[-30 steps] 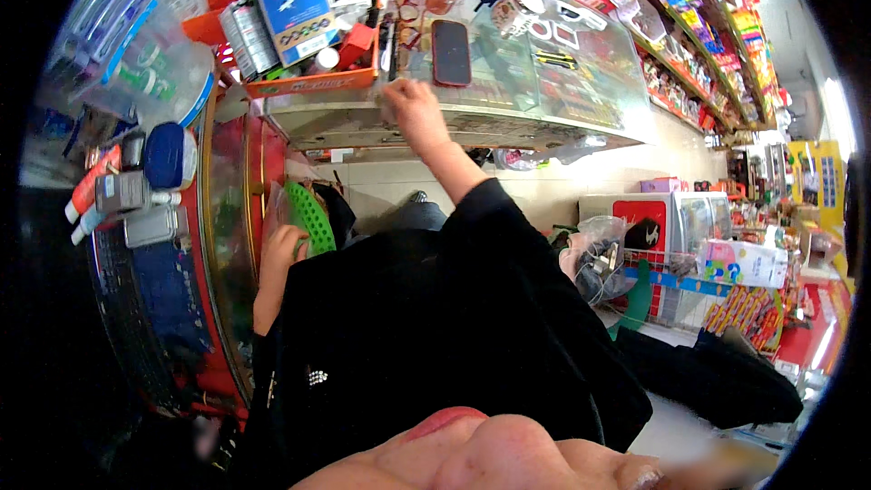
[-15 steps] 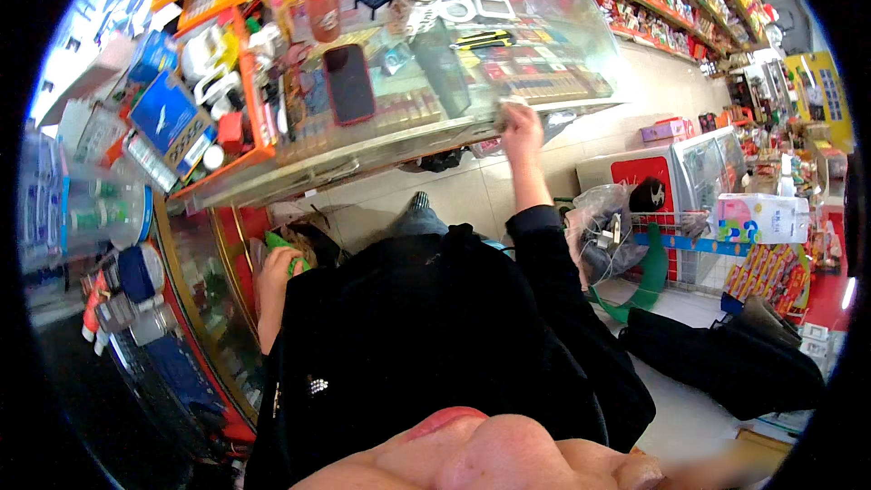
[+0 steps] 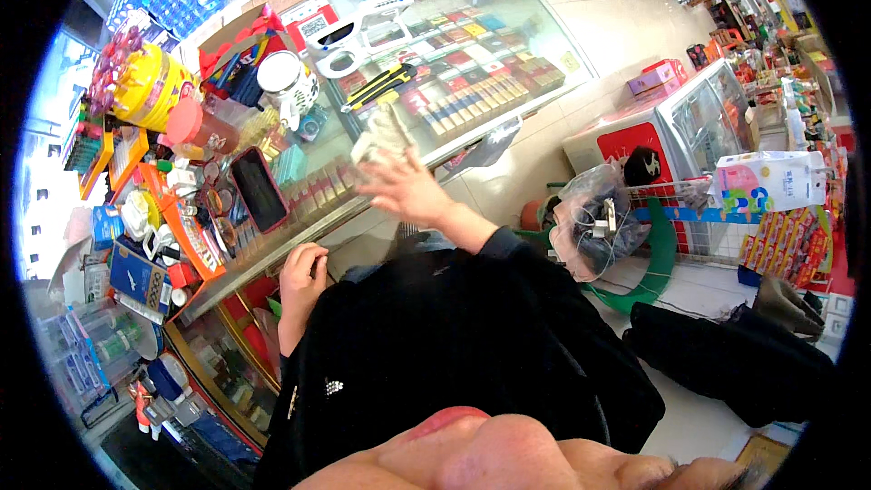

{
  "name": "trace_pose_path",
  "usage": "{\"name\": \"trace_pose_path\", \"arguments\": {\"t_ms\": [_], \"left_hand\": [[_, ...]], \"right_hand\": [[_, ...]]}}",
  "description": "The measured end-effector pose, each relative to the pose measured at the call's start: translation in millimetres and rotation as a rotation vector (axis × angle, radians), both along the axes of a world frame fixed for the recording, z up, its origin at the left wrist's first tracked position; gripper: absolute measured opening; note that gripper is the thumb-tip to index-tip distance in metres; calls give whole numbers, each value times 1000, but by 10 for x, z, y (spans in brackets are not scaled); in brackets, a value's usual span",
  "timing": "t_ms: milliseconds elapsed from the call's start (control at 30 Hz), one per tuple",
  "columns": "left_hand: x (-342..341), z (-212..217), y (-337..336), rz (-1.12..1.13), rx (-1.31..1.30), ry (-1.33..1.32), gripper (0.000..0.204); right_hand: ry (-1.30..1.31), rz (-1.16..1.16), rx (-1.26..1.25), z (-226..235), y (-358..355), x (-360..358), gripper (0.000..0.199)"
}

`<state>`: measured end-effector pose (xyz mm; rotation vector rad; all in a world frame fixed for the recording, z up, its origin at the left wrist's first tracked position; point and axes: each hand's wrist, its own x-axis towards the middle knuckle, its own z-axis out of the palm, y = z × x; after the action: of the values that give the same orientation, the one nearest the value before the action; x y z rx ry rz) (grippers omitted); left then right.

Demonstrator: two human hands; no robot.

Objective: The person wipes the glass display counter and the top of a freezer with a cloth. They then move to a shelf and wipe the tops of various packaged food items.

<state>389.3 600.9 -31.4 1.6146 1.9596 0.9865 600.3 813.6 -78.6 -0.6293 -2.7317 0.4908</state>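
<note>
Over the glass display counter (image 3: 552, 107), my right hand (image 3: 413, 192) holds a pale, crumpled cloth (image 3: 387, 133) against the top near its front edge. Its fingers are partly spread across the cloth's near side. My left hand (image 3: 302, 286) is just below the counter's front edge, its fingers curled and nothing seen in them. Left of the cloth lies a dark phone (image 3: 259, 189) with a red rim. A yellow-and-black utility knife (image 3: 379, 88) is beyond the cloth, beside a white plastic device (image 3: 366, 27). Rows of small packs show beneath the glass.
A white tub (image 3: 287, 82), a pink-lidded jar (image 3: 201, 123) and a yellow container (image 3: 154, 83) crowd the counter's left end, near an orange tray (image 3: 184, 218). To the right stand a chest freezer (image 3: 603, 138) and a wire basket holding a clear plastic bag (image 3: 590, 227).
The view has turned, so the counter sits differently. My right hand has moved left along the counter with the cloth, and its fingers have spread. My left hand has moved up from a green thing.
</note>
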Motion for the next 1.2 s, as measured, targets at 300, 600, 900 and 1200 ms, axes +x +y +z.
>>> {"name": "trace_pose_path", "arguments": {"t_ms": [300, 600, 900, 1200], "left_hand": [[-139, -26, 395, -89, -53, -46, 11], [-142, 219, 1238, -266, 52, -32, 9], [120, 174, 1888, -314, -36, -68, 10], [997, 52, 2677, 49, 95, 65, 22]], "right_hand": [[-116, -1019, 8, -37, 2000, 1832, 43], [170, -489, -187, 105, 1079, 803, 43], [53, -632, 79, 27, 1975, 1543, 47], [-136, -804, 3, -134, 4170, 1882, 46]]}}
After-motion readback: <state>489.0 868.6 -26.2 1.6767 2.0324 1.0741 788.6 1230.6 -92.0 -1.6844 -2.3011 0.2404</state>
